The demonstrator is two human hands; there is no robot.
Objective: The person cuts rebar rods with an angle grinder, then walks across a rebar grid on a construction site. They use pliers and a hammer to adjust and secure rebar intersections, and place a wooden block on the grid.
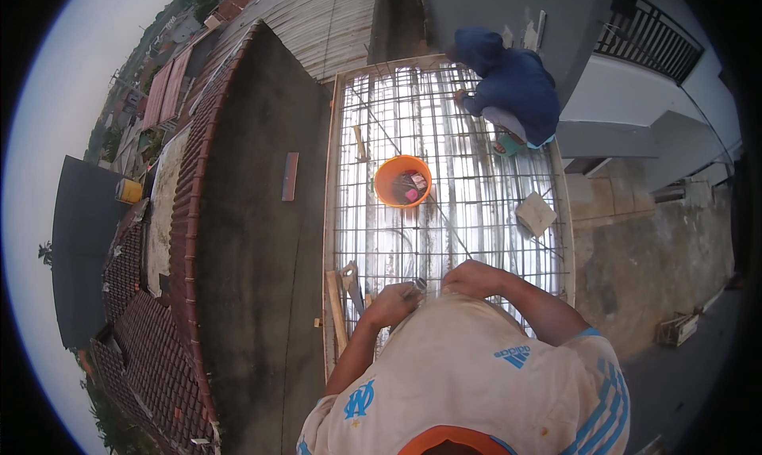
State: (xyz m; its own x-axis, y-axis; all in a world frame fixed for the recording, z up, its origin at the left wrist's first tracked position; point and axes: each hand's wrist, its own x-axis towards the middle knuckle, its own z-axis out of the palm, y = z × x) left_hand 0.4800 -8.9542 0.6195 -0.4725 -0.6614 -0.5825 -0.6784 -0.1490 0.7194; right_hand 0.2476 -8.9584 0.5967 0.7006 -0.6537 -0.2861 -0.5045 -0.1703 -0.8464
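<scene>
Close to my shirt front, my left hand [393, 303] is closed around a small dark metallic object [420, 284], too small here to name. My right hand [472, 279] is beside it, fingers curled and pressed together; whatever they grip is hidden. Both hands are over a grid of steel reinforcing bars [385, 249] laid above shiny corrugated metal sheets. To the left of my left hand lie a hand saw [352, 284] and a length of wood [336, 312]. An orange bucket [403, 160] with assorted items inside stands on the grid ahead.
A person in a dark blue hooded jacket [516, 82] crouches at the far right of the grid. A square board [536, 215] lies near the right edge, and a hammer-like wooden tool [360, 143] at the left. A grey wall [254, 217] borders the left side.
</scene>
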